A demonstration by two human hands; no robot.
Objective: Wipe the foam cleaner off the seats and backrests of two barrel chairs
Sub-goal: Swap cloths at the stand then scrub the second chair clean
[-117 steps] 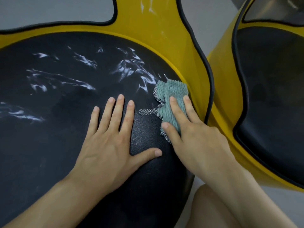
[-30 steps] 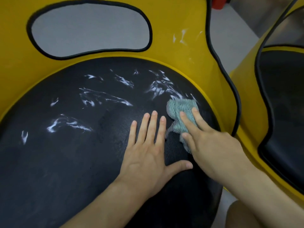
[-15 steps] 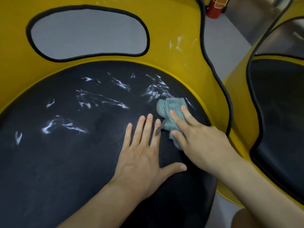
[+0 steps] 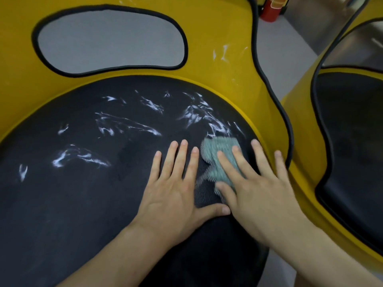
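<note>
This is looking like a public or commercial indoor room, not a home. The left chair [image 4: 207, 38] and matching right chair [image 4: 352, 141], both moulded yellow shells, are standing side by side on a smooth grey floor [image 4: 290, 38]. Far off, a red cylinder [image 4: 271, 9], perhaps an extinguisher, is standing.

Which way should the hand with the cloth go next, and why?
Probably a short push forward: the right hand presses the cloth flat on the seat, and the thickest foam lies just beyond the cloth's far edge, unwiped. The left hand rests flat beside it and could stay there as a brace.
</note>
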